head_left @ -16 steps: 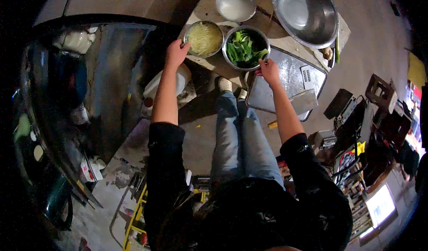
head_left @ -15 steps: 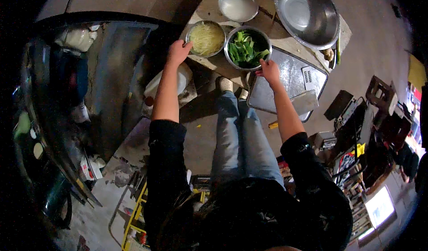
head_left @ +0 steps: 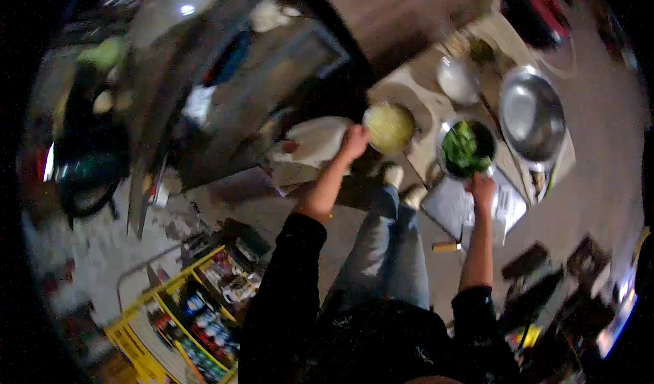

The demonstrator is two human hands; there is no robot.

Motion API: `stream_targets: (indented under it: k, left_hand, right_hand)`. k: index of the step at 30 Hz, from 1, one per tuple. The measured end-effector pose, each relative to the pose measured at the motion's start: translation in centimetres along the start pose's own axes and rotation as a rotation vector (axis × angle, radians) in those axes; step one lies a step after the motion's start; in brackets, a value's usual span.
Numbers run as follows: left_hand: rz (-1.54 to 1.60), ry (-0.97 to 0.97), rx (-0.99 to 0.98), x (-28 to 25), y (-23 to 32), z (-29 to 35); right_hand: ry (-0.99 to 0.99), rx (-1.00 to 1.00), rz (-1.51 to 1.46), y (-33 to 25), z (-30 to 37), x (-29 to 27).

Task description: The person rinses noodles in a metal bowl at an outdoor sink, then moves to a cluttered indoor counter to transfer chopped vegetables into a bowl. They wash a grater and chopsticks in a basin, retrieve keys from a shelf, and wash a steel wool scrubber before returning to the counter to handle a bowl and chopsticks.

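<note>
My left hand [head_left: 355,141] is closed on the rim of a metal bowl holding pale yellow shreds [head_left: 390,128]. This bowl is at the left edge of a low wooden table [head_left: 424,87]; whether it rests there or is raised I cannot tell. At the near rim of a second metal bowl, my right hand [head_left: 481,188] has its fingers closed on the edge. Cut green leaves [head_left: 463,145] fill that one. A gap separates the two bowls. Motion blur softens both hands.
Behind them stand a bowl with whitish contents [head_left: 456,81] and a large metal basin [head_left: 531,115]. A metal tray [head_left: 446,210] lies close to my right hand, with a wooden-handled cleaver [head_left: 446,247] by it. A yellow crate of packages [head_left: 153,316] sits lower left.
The view has swung left, so the table appears farther right. The bowl of shreds has moved left with my left hand, widening the gap from the leaf bowl. Both hands keep their rims.
</note>
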State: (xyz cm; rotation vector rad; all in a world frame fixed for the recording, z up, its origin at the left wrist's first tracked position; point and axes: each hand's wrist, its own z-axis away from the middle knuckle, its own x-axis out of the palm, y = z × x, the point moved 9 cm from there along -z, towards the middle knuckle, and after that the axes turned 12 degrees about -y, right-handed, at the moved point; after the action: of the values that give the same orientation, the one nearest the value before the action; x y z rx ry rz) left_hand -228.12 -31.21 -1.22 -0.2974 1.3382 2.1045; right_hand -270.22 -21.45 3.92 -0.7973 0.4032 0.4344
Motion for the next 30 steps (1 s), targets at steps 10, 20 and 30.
stream_targets:
  k: [10, 20, 30]
  left_hand:
    - [0.371, -0.09, -0.214, -9.7, 4.4, 18.6]
    - [0.623, 0.027, -0.291, -27.6, 15.2, 34.2]
    - [0.545, 0.316, -0.172, -43.8, 15.4, 39.3]
  right_hand:
    - [-0.115, -0.167, -0.245, -7.7, 9.6, -3.8]
    - [-0.345, -0.538, -0.023, -31.4, 17.4, -3.9]
    - [-0.47, -0.816, -0.129, -59.6, 17.7, 6.9]
